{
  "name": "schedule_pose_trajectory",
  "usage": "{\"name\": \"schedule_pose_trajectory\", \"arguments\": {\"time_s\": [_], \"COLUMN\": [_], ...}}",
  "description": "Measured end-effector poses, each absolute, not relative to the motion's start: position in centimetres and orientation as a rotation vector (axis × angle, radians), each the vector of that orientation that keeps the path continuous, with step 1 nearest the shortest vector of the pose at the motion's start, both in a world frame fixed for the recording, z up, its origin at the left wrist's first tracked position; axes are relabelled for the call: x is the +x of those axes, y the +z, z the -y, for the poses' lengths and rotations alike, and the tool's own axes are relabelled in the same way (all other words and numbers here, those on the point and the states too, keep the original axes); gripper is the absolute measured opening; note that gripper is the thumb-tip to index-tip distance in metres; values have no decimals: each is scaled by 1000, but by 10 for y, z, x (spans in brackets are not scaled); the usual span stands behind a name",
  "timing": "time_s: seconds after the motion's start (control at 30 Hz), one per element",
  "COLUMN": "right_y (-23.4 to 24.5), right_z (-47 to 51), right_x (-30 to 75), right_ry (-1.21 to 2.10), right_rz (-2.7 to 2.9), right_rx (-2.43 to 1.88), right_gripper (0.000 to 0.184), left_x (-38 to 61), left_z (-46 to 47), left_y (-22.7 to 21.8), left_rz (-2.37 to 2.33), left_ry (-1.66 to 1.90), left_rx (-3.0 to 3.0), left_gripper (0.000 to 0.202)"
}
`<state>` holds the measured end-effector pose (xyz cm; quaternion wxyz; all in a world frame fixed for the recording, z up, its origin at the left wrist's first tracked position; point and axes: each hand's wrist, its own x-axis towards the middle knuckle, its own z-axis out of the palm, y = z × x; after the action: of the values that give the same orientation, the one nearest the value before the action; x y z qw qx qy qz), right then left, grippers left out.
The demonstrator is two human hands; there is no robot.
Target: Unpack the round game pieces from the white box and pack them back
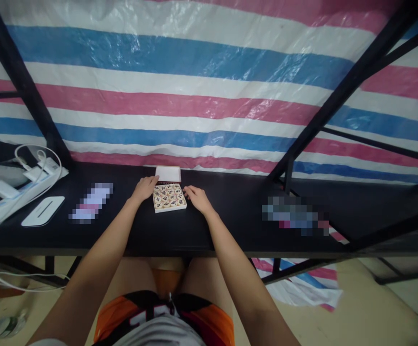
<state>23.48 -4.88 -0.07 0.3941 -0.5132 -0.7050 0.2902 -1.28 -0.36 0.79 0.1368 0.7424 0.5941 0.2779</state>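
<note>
A small white box [170, 208] full of round Chinese chess pieces [172, 196] lies on the black desk in front of me. The pieces sit in rows and bear dark characters. Just behind the box rests its shallow lid [168, 174], pale inside. My left hand [145, 188] is at the box's upper left corner, its fingers stretched toward the gap between box and lid. On the other side, my right hand [196, 199] has its fingers apart and slightly bent beside the right edge. Whether the fingertips touch the box is too small to tell.
Left on the black desk [241, 230] are a white flat device [43, 211], a blurred-out phone-like object [92, 203] and a power strip [18, 192] with white cables. A pixelated item [291, 214] lies right. Black metal posts [32, 110] and striped plastic sheeting [180, 96] stand behind.
</note>
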Motion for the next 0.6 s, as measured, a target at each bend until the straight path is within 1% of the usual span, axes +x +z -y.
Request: {"name": "schedule_pose_trajectory", "arguments": {"time_s": [0.1,0.27,0.4,0.53,0.6], "right_y": [-2,-4,-3,-2,-2], "right_z": [48,47,48,48,48], "right_x": [235,235,235,235,235], "right_ry": [724,717,723,723,719], "right_rz": [1800,1809,1805,1808,1812], "right_rx": [-1312,-1314,-1320,-1322,-1327], "right_gripper": [38,39,38,39,39], "left_x": [-16,-22,-24,-24,-25], "left_z": [7,8,7,7,6], "left_y": [12,11,8,8,9], "left_rz": [-1873,-2104,-2121,-2116,-2081], "left_ry": [747,762,678,738,785], "left_rx": [2236,2181,2155,2069,1997], "left_gripper": [48,34,32,25,26]}}
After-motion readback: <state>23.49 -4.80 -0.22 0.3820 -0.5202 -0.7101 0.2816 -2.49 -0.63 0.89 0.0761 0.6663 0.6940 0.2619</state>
